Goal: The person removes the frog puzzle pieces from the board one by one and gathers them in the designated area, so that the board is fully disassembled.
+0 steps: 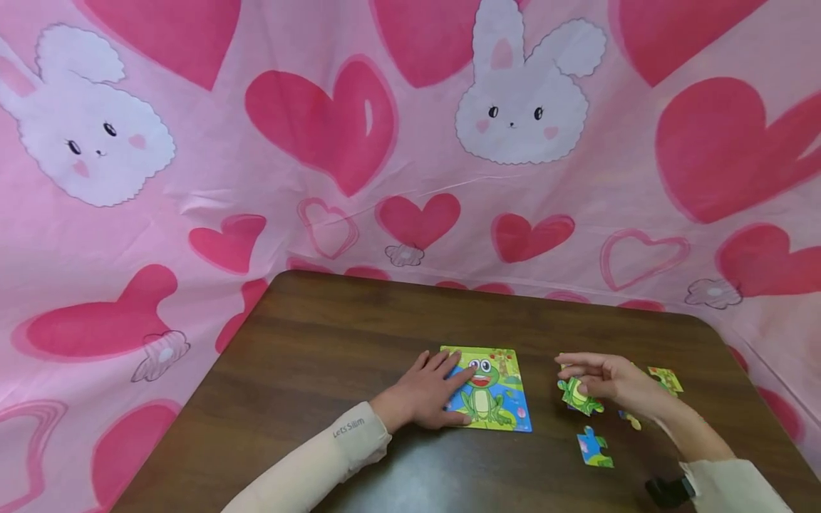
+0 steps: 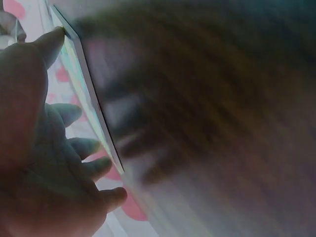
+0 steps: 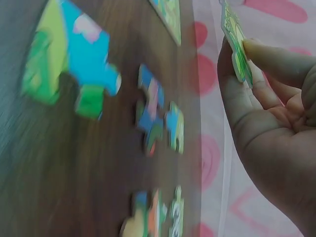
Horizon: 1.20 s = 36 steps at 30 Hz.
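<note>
A square frog picture board in green and blue lies flat at the middle of the table. My left hand rests on its left side with fingers spread straight. The left wrist view shows the board's thin edge beside the thumb and fingertips. Right of the board, my right hand pinches a green frog puzzle piece between thumb and fingers. In the right wrist view this puzzle piece is raised off the table and seen nearly edge-on.
A blue and green puzzle piece lies just in front of the right hand. Several more loose pieces, among them a yellow-green one, lie beyond and partly under that hand. The brown table backs onto a pink heart-patterned cloth.
</note>
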Motion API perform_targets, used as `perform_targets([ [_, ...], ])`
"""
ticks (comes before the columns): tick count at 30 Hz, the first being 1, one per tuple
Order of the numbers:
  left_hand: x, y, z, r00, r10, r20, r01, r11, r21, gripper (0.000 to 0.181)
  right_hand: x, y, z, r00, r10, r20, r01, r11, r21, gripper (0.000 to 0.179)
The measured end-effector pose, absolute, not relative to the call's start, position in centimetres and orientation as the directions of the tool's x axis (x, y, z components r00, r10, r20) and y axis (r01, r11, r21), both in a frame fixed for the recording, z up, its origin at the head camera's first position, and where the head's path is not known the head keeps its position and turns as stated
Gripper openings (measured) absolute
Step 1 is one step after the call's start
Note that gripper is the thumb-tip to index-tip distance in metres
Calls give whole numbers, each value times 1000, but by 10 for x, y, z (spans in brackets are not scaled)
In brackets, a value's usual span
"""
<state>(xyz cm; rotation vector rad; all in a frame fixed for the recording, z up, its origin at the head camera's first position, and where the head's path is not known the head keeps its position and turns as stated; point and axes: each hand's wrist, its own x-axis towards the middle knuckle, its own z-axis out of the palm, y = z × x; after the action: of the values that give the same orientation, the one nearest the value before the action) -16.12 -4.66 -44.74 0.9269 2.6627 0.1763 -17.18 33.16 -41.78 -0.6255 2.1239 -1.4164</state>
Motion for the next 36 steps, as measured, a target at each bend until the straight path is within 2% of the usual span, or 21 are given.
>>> perform_targets([
  [6, -165, -48, -450, -735, 620, -276, 586, 785, 201, 86, -154, 362, -422, -765, -627, -145, -76, 311, -947, 45],
  [13, -167, -51, -447, -724, 627, -288, 584, 779, 228, 84, -137, 393, -434, -754, -654, -68, -128, 248, -960, 45],
  [19, -171, -53, -446, -713, 636, -294, 596, 771, 224, 83, -122, 416, -446, -726, -677, -118, -53, 227, -972, 49],
  [25, -172, -61, -449, -723, 617, -311, 587, 786, 196, 84, -111, 418, -462, -696, -704, -141, 37, 161, -986, 50],
  [33, -177, -59, -449, -716, 630, -300, 587, 777, 229, 84, -102, 416, -460, -742, -641, -199, -16, 314, -949, 38],
  [36, -179, -54, -449, -712, 636, -297, 591, 771, 236, 83, -100, 419, -455, -757, -627, -184, -63, 351, -934, 36],
])
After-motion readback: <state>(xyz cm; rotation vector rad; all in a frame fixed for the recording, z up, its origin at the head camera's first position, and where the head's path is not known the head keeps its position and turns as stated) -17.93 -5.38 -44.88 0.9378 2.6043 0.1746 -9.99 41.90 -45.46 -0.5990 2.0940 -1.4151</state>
